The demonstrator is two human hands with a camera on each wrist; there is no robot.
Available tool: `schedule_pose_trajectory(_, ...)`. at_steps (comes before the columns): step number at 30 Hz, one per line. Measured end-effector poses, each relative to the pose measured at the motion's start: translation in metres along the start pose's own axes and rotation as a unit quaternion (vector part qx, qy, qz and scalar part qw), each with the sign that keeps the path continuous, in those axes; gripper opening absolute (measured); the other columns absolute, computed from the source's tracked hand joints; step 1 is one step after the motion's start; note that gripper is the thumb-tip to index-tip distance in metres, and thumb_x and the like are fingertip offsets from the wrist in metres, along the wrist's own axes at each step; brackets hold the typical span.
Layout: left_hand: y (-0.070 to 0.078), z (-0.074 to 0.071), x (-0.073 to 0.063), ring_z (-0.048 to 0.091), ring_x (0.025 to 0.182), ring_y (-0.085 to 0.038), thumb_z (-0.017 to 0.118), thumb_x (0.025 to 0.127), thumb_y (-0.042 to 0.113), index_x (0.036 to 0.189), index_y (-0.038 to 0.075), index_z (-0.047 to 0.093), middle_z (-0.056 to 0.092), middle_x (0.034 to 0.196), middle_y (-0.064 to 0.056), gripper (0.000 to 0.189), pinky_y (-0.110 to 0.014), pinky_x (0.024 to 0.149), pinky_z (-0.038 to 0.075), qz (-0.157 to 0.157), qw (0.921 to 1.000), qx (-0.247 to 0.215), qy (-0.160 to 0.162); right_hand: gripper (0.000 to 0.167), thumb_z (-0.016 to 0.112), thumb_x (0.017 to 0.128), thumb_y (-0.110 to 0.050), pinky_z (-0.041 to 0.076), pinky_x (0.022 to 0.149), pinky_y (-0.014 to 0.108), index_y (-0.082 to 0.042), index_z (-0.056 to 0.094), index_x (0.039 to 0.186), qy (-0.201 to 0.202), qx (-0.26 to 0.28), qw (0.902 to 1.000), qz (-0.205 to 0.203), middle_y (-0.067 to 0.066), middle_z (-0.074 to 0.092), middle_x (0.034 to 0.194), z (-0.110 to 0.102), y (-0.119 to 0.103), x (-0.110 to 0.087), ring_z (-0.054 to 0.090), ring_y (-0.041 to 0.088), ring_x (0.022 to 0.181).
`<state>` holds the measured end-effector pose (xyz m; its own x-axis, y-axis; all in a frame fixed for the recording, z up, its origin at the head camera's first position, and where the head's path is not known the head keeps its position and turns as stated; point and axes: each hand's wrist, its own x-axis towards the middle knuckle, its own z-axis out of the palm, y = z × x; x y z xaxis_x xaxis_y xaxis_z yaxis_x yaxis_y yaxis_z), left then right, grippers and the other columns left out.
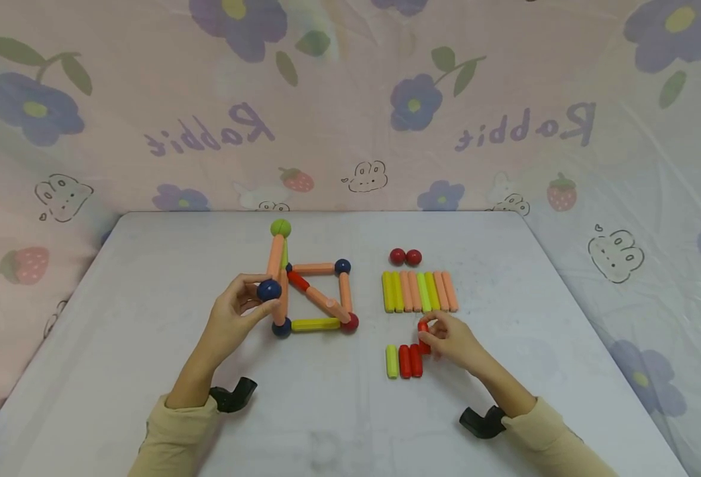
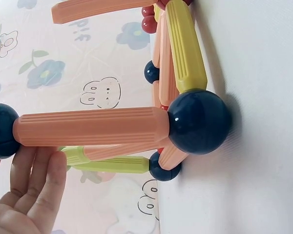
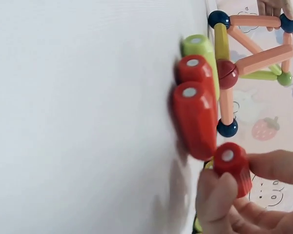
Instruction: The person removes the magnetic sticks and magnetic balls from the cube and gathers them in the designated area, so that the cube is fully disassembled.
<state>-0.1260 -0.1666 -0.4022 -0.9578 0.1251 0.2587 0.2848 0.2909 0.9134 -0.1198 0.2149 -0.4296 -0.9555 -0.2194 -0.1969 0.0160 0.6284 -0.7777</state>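
Note:
My left hand (image 1: 229, 318) holds a dark blue ball (image 1: 269, 290) at the top of an upright orange magnetic rod (image 2: 93, 126). That rod stands on another blue ball (image 2: 200, 122) at the near left corner of a frame of rods and balls. From the frame's red ball (image 1: 349, 322) an orange rod (image 3: 263, 59) slants upward with a free end. A green ball (image 1: 281, 228) tops the back left part. Between thumb and fingers my right hand (image 1: 453, 339) pinches a short red rod (image 3: 233, 168), beside two red rods (image 1: 411, 361) and a short lime rod (image 1: 391, 362).
Behind my right hand lies a row of yellow, orange and lime rods (image 1: 409, 291). Two loose red balls (image 1: 406, 257) sit beyond it. The white table (image 1: 148, 298) ends at a patterned cloth (image 1: 350, 119). A black wrist camera mount juts from each sleeve.

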Motion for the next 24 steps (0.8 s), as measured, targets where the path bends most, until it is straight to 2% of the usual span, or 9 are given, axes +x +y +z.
schedule_pose_trajectory(6,-0.002,0.000,0.000,0.056,0.089,0.009,0.069,0.086,0.002,0.124,-0.003,0.052,0.055,0.099,0.007,0.043,-0.003,0.086,0.048,0.004,1.0000,0.003,0.000,0.030,0.068,0.088,-0.016,0.047,0.051,0.022,0.003,0.057,0.107,-0.032,-0.006,0.9987,0.039,0.007,0.059,0.078,0.000,0.011,-0.012,0.052,0.013,0.052)
schedule_pose_trajectory(12,-0.002,0.000,0.000,0.056,0.090,0.009,0.069,0.086,0.003,0.124,-0.003,0.052,0.055,0.099,0.008,0.042,-0.003,0.087,0.048,-0.001,1.0000,0.002,0.000,0.030,0.068,0.088,-0.014,0.052,0.050,0.022,0.007,0.057,0.107,-0.047,0.012,0.9983,0.030,0.006,0.058,0.075,0.002,0.017,-0.013,0.057,0.011,0.054)
schedule_pose_trajectory(16,-0.002,0.001,0.000,0.056,0.090,0.008,0.069,0.086,0.003,0.124,-0.003,0.052,0.056,0.101,0.003,0.042,-0.003,0.086,0.048,-0.002,1.0000,0.003,0.001,0.031,0.068,0.088,-0.012,0.054,0.050,0.023,0.008,0.056,0.108,-0.056,0.021,0.9979,0.025,0.007,0.058,0.075,0.003,0.016,-0.014,0.059,0.012,0.055)
schedule_pose_trajectory(20,-0.001,0.001,0.000,0.056,0.090,0.008,0.069,0.086,0.003,0.124,-0.003,0.052,0.057,0.102,-0.003,0.042,-0.002,0.086,0.048,-0.003,1.0000,0.004,0.001,0.031,0.068,0.088,-0.012,0.053,0.050,0.024,0.008,0.055,0.109,-0.056,0.007,0.9982,0.017,0.009,0.060,0.075,0.002,0.011,-0.015,0.059,0.015,0.054)
schedule_pose_trajectory(24,-0.001,0.000,0.000,0.056,0.090,0.008,0.069,0.086,0.003,0.124,-0.003,0.052,0.056,0.102,-0.003,0.042,-0.003,0.086,0.048,-0.003,1.0000,0.005,0.001,0.030,0.067,0.088,-0.013,0.050,0.051,0.022,0.006,0.056,0.109,-0.043,-0.021,0.9988,0.007,0.010,0.061,0.074,-0.001,0.004,-0.014,0.057,0.015,0.054)
